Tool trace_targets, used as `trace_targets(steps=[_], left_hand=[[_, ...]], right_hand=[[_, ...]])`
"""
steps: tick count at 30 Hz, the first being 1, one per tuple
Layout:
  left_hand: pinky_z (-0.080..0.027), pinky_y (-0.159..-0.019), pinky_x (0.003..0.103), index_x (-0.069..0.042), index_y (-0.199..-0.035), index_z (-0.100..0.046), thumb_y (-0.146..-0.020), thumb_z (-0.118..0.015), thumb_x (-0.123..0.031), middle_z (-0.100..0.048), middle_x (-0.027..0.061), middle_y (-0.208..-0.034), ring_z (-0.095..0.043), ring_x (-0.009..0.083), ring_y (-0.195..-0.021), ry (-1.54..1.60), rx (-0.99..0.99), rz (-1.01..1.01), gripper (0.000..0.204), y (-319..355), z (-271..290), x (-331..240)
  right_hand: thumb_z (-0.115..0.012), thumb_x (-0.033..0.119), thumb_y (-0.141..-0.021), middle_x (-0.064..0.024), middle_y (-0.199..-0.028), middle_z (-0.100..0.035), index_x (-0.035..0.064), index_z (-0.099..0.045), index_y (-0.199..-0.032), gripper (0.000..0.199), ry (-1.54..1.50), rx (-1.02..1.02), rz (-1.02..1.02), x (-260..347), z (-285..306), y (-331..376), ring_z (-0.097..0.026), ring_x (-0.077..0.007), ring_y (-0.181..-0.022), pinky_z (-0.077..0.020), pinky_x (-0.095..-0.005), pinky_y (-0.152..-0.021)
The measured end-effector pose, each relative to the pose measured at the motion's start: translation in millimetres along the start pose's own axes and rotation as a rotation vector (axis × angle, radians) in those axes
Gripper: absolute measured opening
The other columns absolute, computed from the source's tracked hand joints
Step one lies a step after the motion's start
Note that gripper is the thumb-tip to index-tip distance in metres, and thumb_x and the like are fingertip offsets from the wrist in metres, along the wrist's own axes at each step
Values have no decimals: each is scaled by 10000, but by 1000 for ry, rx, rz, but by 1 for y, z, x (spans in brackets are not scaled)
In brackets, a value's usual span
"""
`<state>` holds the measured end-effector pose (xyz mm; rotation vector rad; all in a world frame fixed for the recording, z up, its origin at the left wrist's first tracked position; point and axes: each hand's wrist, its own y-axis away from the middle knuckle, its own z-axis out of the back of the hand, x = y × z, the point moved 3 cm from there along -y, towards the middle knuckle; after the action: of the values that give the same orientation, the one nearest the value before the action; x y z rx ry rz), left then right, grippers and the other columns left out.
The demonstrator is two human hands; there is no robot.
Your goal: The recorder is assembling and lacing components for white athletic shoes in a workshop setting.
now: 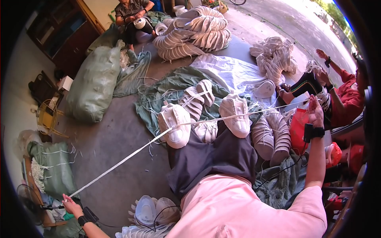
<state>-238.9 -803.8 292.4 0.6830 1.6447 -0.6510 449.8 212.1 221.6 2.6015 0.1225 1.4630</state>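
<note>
Over grey floor [115, 139], holds white lace [119, 163] taut, pinched in left hand [71, 206] and right hand [316, 115], across two pale shoes [174, 119] propped on the knees, apparently midway and not yet tied, with any threading too small to make out.

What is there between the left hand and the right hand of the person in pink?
In the head view, a taut white lace spans from the left hand to the right hand, passing across two pale sneakers.
</note>
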Motion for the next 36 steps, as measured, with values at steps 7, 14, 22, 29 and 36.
trace_targets(steps=[7,14,22,29,36], left_hand=[[-478,-618,177,17,-1120,-572,-1029,-344,-233,-663,94,-1138,-539,73,-692,-27,-3,12,351,-20,0,5],[-418,-537,155,-20,-1098,-572,-1019,-381,-221,-669,37,-1149,-466,45,-624,-90,29,-26,289,-47,2,10],[-390,-493,147,-40,-1046,-559,-1004,-428,-226,-670,43,-1150,-449,49,-599,-76,37,-41,231,-75,-3,18],[-364,-469,146,-46,-1068,-627,-1005,-429,-246,-668,22,-1153,-422,38,-574,-91,30,52,289,-86,-11,23],[-353,-463,150,-53,-1063,-657,-1008,-422,-242,-685,-1,-1071,-408,30,-556,-99,29,-22,306,-108,-4,24]], right_hand=[[-569,186,-950,-121,-1134,-660,34,-600,-1144,249,131,11,69,-1,-41,19,-656,-140,-923,-546,-220,-803],[-552,170,-957,-147,-1140,-652,22,-588,-1131,231,127,40,118,-8,-69,20,-658,-179,-952,-549,-259,-837],[-468,68,-974,-207,-1154,-625,-59,-562,-1108,207,82,18,170,-7,-97,24,-627,-271,-1067,-513,-323,-967],[-465,62,-973,-212,-1165,-619,-63,-558,-1118,213,79,19,158,-15,-107,26,-614,-272,-1088,-506,-326,-978],[-500,102,-968,-182,-1143,-639,-34,-577,-1117,216,105,72,169,-9,-114,21,-647,-219,-994,-538,-287,-894]])
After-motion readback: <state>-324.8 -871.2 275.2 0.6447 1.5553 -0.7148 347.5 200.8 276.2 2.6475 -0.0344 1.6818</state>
